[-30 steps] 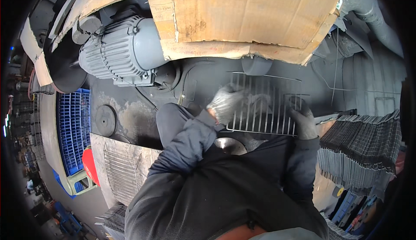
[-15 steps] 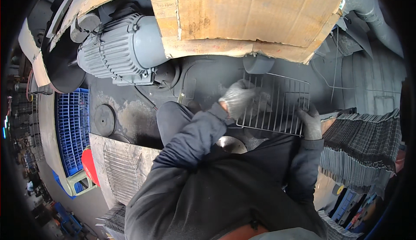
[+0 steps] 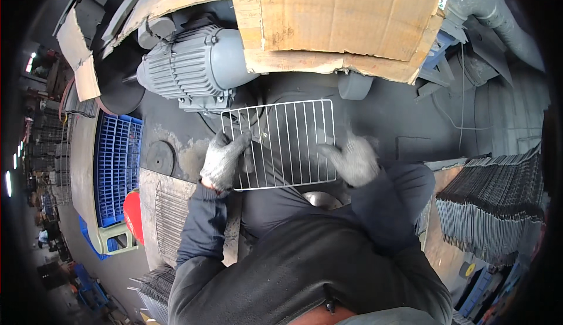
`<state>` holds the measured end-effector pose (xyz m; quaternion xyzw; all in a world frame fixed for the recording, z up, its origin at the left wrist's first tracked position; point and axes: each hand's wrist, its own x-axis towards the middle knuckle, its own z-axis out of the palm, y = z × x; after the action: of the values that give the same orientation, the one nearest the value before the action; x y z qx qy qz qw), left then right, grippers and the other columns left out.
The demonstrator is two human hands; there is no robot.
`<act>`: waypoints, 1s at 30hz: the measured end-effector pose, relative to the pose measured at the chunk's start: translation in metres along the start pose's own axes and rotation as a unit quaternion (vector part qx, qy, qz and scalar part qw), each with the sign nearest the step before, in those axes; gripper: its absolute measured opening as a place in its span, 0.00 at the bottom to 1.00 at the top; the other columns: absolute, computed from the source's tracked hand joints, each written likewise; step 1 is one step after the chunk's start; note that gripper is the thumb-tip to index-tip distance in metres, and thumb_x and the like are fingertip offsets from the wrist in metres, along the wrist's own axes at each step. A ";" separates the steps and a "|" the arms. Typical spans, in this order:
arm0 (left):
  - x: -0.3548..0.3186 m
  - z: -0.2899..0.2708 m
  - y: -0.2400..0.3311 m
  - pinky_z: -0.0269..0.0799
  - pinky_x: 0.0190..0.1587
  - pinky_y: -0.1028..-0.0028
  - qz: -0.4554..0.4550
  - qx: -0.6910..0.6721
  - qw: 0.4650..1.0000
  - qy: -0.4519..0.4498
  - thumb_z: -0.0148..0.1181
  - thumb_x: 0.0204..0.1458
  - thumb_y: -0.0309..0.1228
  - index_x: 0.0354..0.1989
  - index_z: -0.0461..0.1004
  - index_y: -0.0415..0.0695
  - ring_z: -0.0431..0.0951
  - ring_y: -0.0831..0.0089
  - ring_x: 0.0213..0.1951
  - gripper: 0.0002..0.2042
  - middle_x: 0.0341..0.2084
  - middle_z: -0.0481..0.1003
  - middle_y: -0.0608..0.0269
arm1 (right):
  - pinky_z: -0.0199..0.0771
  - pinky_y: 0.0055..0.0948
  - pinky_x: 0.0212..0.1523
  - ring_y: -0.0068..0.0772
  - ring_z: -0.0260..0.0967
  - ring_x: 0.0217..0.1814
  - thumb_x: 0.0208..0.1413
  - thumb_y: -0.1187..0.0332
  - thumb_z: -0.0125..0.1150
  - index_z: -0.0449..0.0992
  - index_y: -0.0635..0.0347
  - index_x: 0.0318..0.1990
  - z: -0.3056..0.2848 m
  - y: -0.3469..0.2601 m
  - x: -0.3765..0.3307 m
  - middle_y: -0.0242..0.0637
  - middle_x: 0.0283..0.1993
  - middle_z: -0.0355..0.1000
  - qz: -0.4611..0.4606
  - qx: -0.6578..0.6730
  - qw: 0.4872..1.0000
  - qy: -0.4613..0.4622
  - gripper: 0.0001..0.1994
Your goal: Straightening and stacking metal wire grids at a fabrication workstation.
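Wire rack [image 3: 281, 143]: shifted left, apart from grey roller [image 3: 355, 86], presumably out of working contact. Left hand [image 3: 223, 159]: pinching rack's left side. Right hand [image 3: 353, 159]: at right edge, grip unclear.

A silvery rectangular wire rack [image 3: 280, 144], slim parallel bars joining its long edges, hangs slightly askew, left end in the left hand [image 3: 224, 161], right end at the right hand [image 3: 353, 161]
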<state>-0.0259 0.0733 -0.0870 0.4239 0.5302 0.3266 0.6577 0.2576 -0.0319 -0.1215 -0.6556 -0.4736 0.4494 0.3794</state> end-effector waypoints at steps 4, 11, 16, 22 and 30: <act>-0.050 0.029 0.026 0.72 0.23 0.78 0.077 0.039 0.994 -0.069 0.65 0.60 0.24 0.47 0.74 0.38 0.76 0.79 0.21 0.09 0.28 0.79 0.65 | 0.79 0.42 0.54 0.49 0.80 0.51 0.57 0.68 0.71 0.74 0.63 0.58 -0.018 -0.084 -0.046 0.50 0.47 0.80 -0.178 -0.154 0.937 0.257 0.22; -0.078 0.099 0.014 0.75 0.52 0.67 0.508 0.263 0.812 0.113 0.78 0.45 0.25 0.59 0.71 0.38 0.79 0.66 0.46 0.31 0.49 0.78 0.56 | 0.80 0.41 0.50 0.44 0.80 0.45 0.58 0.72 0.68 0.80 0.59 0.49 -0.042 -0.064 -0.080 0.43 0.41 0.81 -0.138 -0.025 0.978 0.158 0.12; -0.083 0.129 -0.029 0.70 0.65 0.65 0.076 -0.177 0.981 -0.034 0.69 0.54 0.21 0.72 0.54 0.39 0.66 0.59 0.69 0.38 0.70 0.60 0.48 | 0.80 0.36 0.52 0.38 0.77 0.51 0.65 0.77 0.59 0.72 0.64 0.58 -0.016 -0.028 -0.088 0.41 0.47 0.76 -0.213 0.455 0.819 0.276 0.15; -0.053 0.143 -0.048 0.72 0.32 0.75 0.043 -0.273 0.956 -0.103 0.60 0.64 0.25 0.41 0.74 0.40 0.77 0.78 0.27 0.02 0.29 0.79 0.65 | 0.75 0.41 0.60 0.43 0.72 0.62 0.61 0.76 0.62 0.67 0.66 0.64 -0.019 0.013 -0.096 0.47 0.57 0.72 -0.112 0.346 0.863 0.352 0.24; -0.004 0.166 -0.078 0.71 0.24 0.76 0.019 -0.089 0.991 -0.093 0.64 0.64 0.30 0.43 0.72 0.41 0.76 0.77 0.22 0.08 0.22 0.75 0.65 | 0.76 0.34 0.53 0.35 0.75 0.51 0.59 0.71 0.66 0.72 0.68 0.58 -0.117 0.057 -0.056 0.43 0.51 0.77 0.061 0.147 0.969 0.188 0.21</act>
<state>0.1339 0.0014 -0.1431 0.4027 0.4271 0.3439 0.7329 0.3764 -0.1090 -0.1252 -0.6929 -0.2821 0.4051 0.5255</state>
